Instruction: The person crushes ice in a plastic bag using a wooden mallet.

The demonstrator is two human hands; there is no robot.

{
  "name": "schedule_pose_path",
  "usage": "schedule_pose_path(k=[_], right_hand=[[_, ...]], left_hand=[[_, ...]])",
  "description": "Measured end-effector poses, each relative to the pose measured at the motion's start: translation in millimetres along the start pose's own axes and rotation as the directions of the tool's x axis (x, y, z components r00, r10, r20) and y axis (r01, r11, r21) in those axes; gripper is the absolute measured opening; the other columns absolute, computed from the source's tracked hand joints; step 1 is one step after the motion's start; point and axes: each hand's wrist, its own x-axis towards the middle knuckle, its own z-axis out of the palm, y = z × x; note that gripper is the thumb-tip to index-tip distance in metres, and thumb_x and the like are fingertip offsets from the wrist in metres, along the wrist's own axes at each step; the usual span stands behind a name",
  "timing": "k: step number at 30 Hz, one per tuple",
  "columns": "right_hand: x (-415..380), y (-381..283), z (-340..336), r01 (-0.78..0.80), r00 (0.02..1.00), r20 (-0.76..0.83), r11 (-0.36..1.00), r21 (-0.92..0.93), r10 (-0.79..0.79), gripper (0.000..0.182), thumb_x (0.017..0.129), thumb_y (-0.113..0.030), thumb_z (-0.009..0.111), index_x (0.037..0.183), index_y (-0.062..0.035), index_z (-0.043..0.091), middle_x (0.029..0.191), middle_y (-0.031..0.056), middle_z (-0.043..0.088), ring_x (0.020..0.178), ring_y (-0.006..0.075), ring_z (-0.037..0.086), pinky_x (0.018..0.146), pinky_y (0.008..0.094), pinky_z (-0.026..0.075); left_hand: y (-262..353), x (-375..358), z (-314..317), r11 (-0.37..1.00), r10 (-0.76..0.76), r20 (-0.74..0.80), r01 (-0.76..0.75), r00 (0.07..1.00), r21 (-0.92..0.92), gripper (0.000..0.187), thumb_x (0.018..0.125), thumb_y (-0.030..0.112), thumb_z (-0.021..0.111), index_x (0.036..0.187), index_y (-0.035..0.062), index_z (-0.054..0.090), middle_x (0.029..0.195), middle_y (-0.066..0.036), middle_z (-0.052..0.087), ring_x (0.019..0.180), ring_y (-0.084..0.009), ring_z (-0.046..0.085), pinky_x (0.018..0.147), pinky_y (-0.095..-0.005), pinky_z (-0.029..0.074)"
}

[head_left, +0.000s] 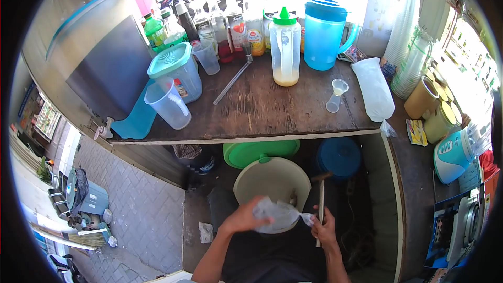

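Note:
Low in front of me, my left hand [245, 216] is closed on the body of a clear plastic bag [277, 214]; its fingers are slightly blurred. My right hand [325, 228] wraps round the wooden handle of a hammer [321, 199], head up, and also pinches the bag's twisted, knotted end. The bag is stretched between both hands over a cream bucket [246, 181], whose near side is hidden behind the hands and bag. Inside the bucket a small metallic object [293, 197] shows. A green lid [262, 153] stands behind the bucket.
A wooden counter [251, 107] lies above the bucket, bearing a blue pitcher [324, 34], a squeeze bottle [285, 47], measuring jugs [167, 104] and a filled plastic bag [373, 90]. A blue lidded bucket [339, 158] stands at right below; a blender base [451, 156] sits far right.

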Motion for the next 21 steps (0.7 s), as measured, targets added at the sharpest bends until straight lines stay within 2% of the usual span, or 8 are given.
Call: schedule_pose_path(k=[2,6,8,12,16,18,19,21], right_hand=[[-3,-6,9,0.009,0.999,0.040,1.000,0.016,-0.010,0.032,0.087,0.001,0.057,0.117,-0.0025,0.046,0.062,-0.0025,0.046,0.041,0.0030,0.038,0.034,0.0222,0.029],[-10,-4,13,0.092,0.982,0.170,0.995,-0.050,-0.082,0.025,0.094,-0.013,0.054,0.116,-0.0040,0.046,0.062,-0.0014,0.047,0.042,0.0029,0.037,0.036,0.0206,0.027],[-13,-7,12,0.123,0.975,0.187,0.992,-0.007,-0.119,0.036,0.098,-0.033,0.046,0.118,-0.0033,0.041,0.058,0.0003,0.044,0.037,0.0031,0.033,0.034,0.0201,0.026],[-18,-15,6,0.244,0.955,0.162,0.968,0.058,-0.250,0.038,0.099,-0.039,0.040,0.115,-0.0043,0.040,0.059,0.0014,0.045,0.037,0.0034,0.034,0.034,0.0196,0.027],[-15,-36,15,0.410,0.912,0.013,0.912,-0.021,-0.410,0.025,0.099,-0.032,0.043,0.104,-0.0073,0.041,0.062,-0.0002,0.044,0.041,0.0034,0.035,0.037,0.0183,0.029],[-6,-50,16,0.525,0.849,-0.039,0.850,-0.051,-0.527,0.021,0.099,-0.030,0.043,0.101,-0.0093,0.040,0.062,-0.0005,0.042,0.041,0.0039,0.035,0.036,0.0180,0.029],[-1,-62,17,0.563,0.822,-0.074,0.825,-0.051,-0.565,0.018,0.098,-0.027,0.045,0.100,-0.0099,0.040,0.063,-0.0016,0.041,0.043,0.0034,0.036,0.038,0.0180,0.029],[11,-89,13,0.614,0.759,-0.161,0.776,-0.146,-0.631,0.013,0.097,-0.020,0.048,0.096,-0.0104,0.040,0.064,-0.0033,0.041,0.047,0.0026,0.036,0.041,0.0188,0.030]], left_hand=[[13,-6,10,0.969,0.193,0.239,-0.223,0.951,0.104,0.044,0.079,0.029,0.068,0.115,0.0058,0.058,0.099,-0.019,0.065,0.095,-0.0353,0.062,0.081,-0.0400,0.049],[38,-13,1,0.922,0.054,0.490,-0.232,0.870,0.310,0.034,0.076,0.017,0.067,0.108,0.0051,0.061,0.091,-0.018,0.065,0.083,-0.0361,0.063,0.073,-0.0399,0.050],[68,-22,-35,0.934,0.171,0.348,-0.264,0.922,0.239,0.025,0.074,0.007,0.062,0.098,0.0020,0.062,0.083,-0.017,0.064,0.078,-0.0371,0.062,0.068,-0.0395,0.050],[149,-35,-110,0.941,0.276,-0.340,-0.180,0.899,0.286,0.019,0.072,0.001,0.061,0.091,-0.0005,0.059,0.080,-0.017,0.061,0.077,-0.0353,0.062,0.068,-0.0377,0.048],[150,37,-148,0.753,0.657,-0.693,-0.207,0.296,0.625,0.019,0.074,0.001,0.060,0.093,-0.0025,0.057,0.083,-0.020,0.060,0.077,-0.0382,0.060,0.070,-0.0399,0.047],[150,78,-164,0.685,0.712,-0.636,-0.100,0.298,0.721,0.018,0.080,0.002,0.060,0.097,-0.0036,0.057,0.084,-0.018,0.061,0.079,-0.0342,0.061,0.074,-0.0394,0.047],[136,100,-176,0.717,0.624,-0.637,-0.008,0.452,0.697,0.042,0.085,0.022,0.063,0.120,0.0001,0.052,0.100,-0.021,0.059,0.095,-0.0390,0.057,0.084,-0.0440,0.044],[121,115,-180,0.652,0.532,-0.567,0.122,0.629,0.748,0.056,0.085,0.034,0.061,0.129,0.0031,0.045,0.104,-0.022,0.056,0.100,-0.0391,0.054,0.089,-0.0465,0.041]])
